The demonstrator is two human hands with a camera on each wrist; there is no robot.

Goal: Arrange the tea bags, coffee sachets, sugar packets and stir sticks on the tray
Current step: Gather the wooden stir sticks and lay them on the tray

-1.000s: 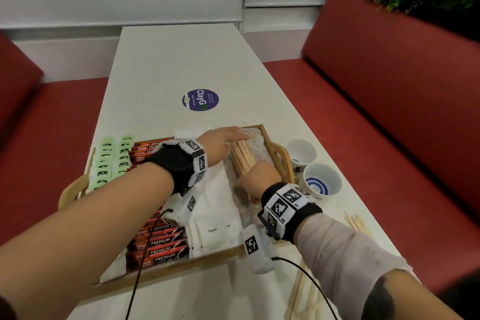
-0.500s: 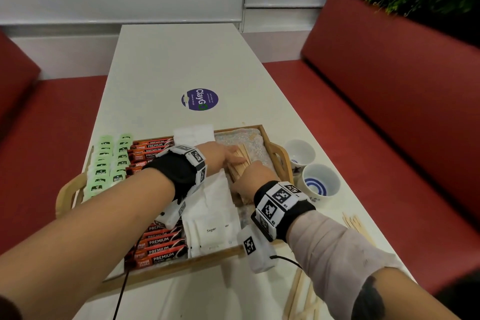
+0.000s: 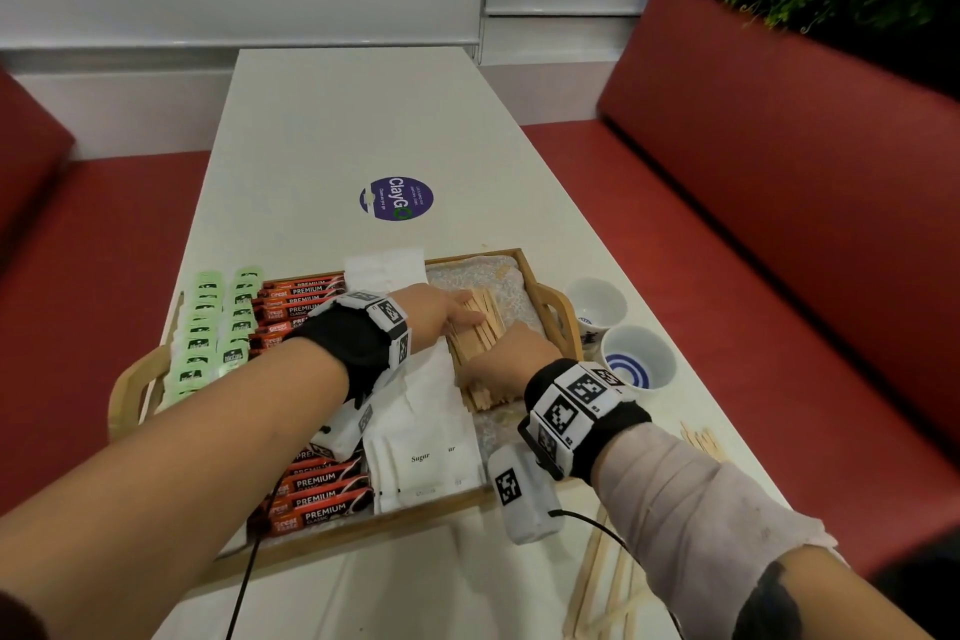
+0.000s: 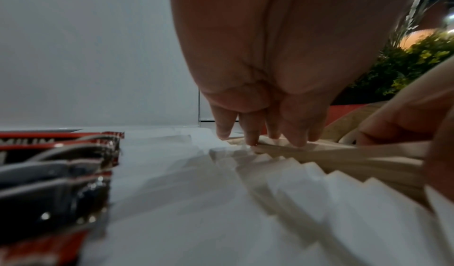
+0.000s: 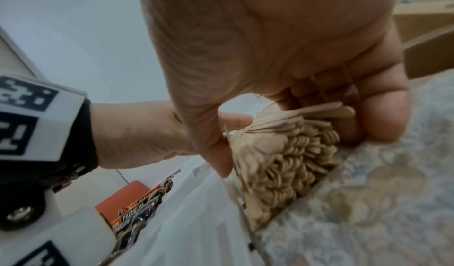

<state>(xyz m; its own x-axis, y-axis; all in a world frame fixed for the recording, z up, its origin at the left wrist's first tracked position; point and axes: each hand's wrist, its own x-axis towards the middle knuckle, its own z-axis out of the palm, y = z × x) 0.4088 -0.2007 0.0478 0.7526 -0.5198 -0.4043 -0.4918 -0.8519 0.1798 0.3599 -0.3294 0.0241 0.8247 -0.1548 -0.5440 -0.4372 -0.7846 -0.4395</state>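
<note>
a long white table (image 3: pixel 332 130) runs between red benches (image 3: pixel 779 203), and near its close end sits a wooden tray (image 3: pixel 551 311) with a handle at each end. inside it, left to right – green tea bags (image 3: pixel 208 327) in two rows, red "premium" coffee sachets (image 3: pixel 306 299) in a column, white sugar packets (image 3: pixel 431 447) overlapping like shingles, then a bundle of wooden stir sticks (image 3: pixel 480 327) lying on the patterned liner (image 3: pixel 511 283) at the right end. the right hand (image 3: pixel 511 359) grips the near end of the bundle, thumb on one side and curled fingers on the other (the right wrist view shows the rounded stick ends fanned out of the grasp). the left hand (image 3: pixel 439 312) lies on the far end – fingers straight, tips pressing down. two small white cups (image 3: pixel 618 335) stand just right of the tray, and more loose sticks (image 3: pixel 701 439) lie on the table near the right forearm.
</note>
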